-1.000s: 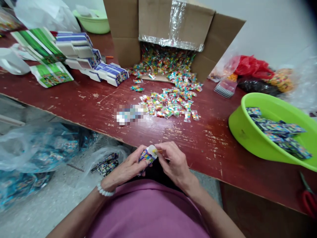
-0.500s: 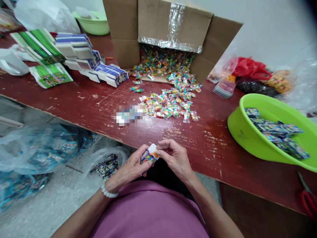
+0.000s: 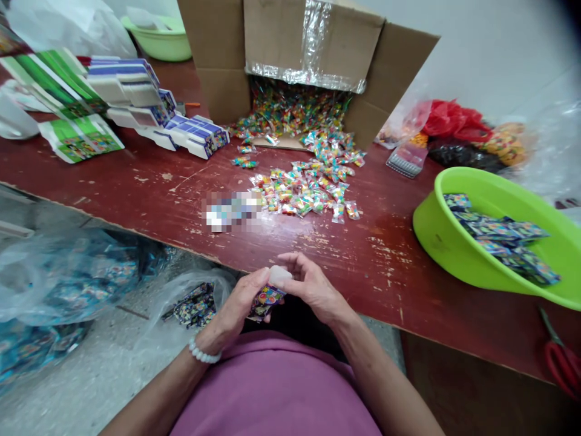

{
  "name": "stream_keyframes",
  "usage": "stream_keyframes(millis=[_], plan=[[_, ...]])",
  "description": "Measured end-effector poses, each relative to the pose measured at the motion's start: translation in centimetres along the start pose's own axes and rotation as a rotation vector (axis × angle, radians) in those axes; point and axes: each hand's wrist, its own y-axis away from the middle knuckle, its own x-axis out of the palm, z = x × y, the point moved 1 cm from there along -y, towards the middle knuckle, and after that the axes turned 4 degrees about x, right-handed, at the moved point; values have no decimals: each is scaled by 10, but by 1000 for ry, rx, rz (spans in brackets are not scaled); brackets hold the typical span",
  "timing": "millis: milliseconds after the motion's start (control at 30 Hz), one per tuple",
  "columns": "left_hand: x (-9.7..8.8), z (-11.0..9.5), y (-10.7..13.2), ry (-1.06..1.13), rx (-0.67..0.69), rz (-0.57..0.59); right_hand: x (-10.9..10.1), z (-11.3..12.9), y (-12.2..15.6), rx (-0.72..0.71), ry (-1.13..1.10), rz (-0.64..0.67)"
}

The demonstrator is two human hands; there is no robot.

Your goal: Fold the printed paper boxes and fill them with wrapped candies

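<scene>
Both my hands are held together over the table's front edge. My left hand (image 3: pixel 240 303) grips a small colourful printed packet (image 3: pixel 265 301), which hangs below its fingers. My right hand (image 3: pixel 313 287) pinches a white rounded piece (image 3: pixel 280 277) at the packet's top end. Whether that piece is part of the packet, I cannot tell. Ahead on the red wooden table (image 3: pixel 136 200) lies a spill of small bright wrapped sachets (image 3: pixel 308 188) from an open cardboard box (image 3: pixel 313 42).
Stacks of printed cards (image 3: pixel 195 134) stand at the back left. A lime-green basin (image 3: pixel 436 236) holding several dark printed packets sits to the right. Red-handled scissors (image 3: pixel 560 363) lie at the right edge. A clear bag of packets (image 3: pixel 195 309) lies on the floor below the table.
The printed packet has dropped lower in my hands, and the white piece now shows above it. My right fingers have moved onto that piece. The view has shifted slightly.
</scene>
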Motion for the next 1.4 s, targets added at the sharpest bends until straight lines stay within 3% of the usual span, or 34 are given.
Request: stream_keyframes(millis=[67, 167, 300, 467, 533, 633, 700, 767, 933, 1133, 1300, 1400], plan=[[1, -1, -1, 62, -19, -14, 3, -2, 2, 65, -170, 105], [3, -5, -1, 125, -10, -46, 4, -6, 8, 32, -293, 110], [8, -6, -1, 164, 15, -38, 5, -7, 10, -40, -229, 74], [15, -5, -1, 158, -16, -16, 11, -5, 3, 5, -181, 51], [15, -3, -2, 208, -43, -26, 12, -5, 2, -72, -125, -35], [12, 1, -4, 349, -132, -14, 12, -4, 7, -339, 121, -157], [10, 2, -5, 438, -176, -17, 11, -1, 11, -491, 306, -133], [8, 2, -6, 487, -184, -34, 10, 2, 14, -535, 406, -76], [12, -2, -7, 416, -116, -77, 9, 4, 13, -390, 350, -8], [10, 0, -5, 243, 8, -121, 12, 3, 6, -434, 428, -99], [7, 2, -5, 110, 54, -98, 8, 2, 5, -167, 225, 25], [8, 3, -6, 83, 65, -99, 8, 5, 6, -263, 373, -78]])
